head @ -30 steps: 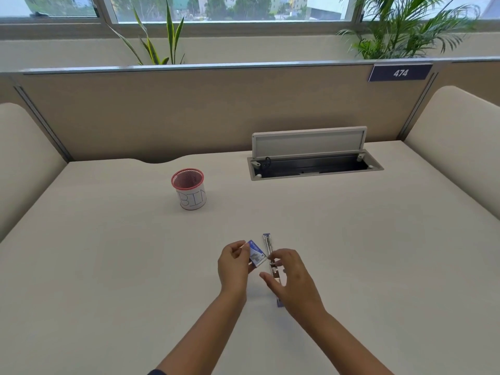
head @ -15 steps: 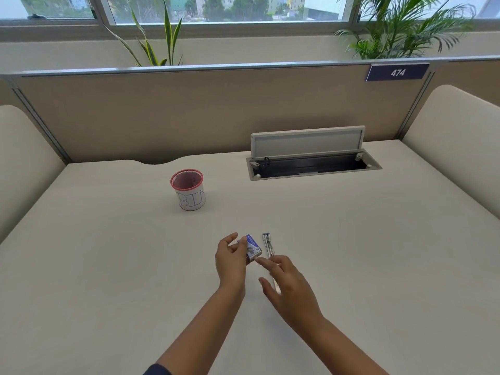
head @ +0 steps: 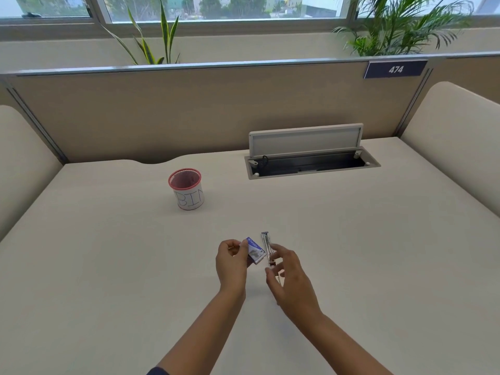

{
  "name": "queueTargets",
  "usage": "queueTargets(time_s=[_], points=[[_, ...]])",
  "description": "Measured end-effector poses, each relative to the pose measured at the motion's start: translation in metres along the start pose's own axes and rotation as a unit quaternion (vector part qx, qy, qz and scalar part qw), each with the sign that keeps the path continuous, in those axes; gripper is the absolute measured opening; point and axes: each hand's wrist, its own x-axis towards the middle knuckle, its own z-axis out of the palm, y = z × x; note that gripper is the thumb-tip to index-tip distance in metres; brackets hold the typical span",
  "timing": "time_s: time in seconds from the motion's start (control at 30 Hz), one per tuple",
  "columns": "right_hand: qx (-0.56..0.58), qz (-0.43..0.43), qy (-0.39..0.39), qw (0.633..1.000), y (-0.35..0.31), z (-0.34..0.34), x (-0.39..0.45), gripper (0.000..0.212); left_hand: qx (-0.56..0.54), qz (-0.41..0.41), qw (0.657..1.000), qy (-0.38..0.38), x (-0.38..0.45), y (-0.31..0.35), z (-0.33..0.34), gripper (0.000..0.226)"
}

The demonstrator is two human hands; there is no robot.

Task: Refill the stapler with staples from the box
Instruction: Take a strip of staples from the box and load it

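A small blue and white staple box (head: 255,253) is pinched between the thumb and fingers of my left hand (head: 231,267), tilted a little above the desk. Just to its right a slim metal stapler (head: 265,242) lies lengthwise on the desk, its tip pointing away from me. My right hand (head: 290,278) is curled over the stapler's near half, thumb on one side and fingers on the other, hiding that end. The box and the stapler are nearly touching.
A red mesh cup labelled BIN (head: 186,189) stands at the mid left of the beige desk (head: 378,253). A cable hatch (head: 311,164) with its lid raised sits at the back right. Padded partitions close off the back and both sides.
My right hand has gone from flat, fingers stretched toward the box, to curled around the stapler. My left hand keeps the box in about the same place.
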Motion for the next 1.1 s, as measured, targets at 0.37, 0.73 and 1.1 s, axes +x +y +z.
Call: queueTargets(time_s=[0.37,0.73,1.1], points=[[0.077,0.055,0.004,0.996,-0.002,-0.002,0.006,0.041,0.000,-0.019,1.000,-0.018,0.002,-0.005,-0.002,0.021],[0.110,0.054,0.003,0.992,0.001,-0.008,0.009,0.036,0.012,-0.014,1.000,0.005,0.008,-0.007,-0.007,0.020],[0.069,0.045,0.000,0.997,-0.003,-0.014,0.010,0.028,0.029,0.003,1.000,0.006,0.010,-0.008,-0.009,0.019]])
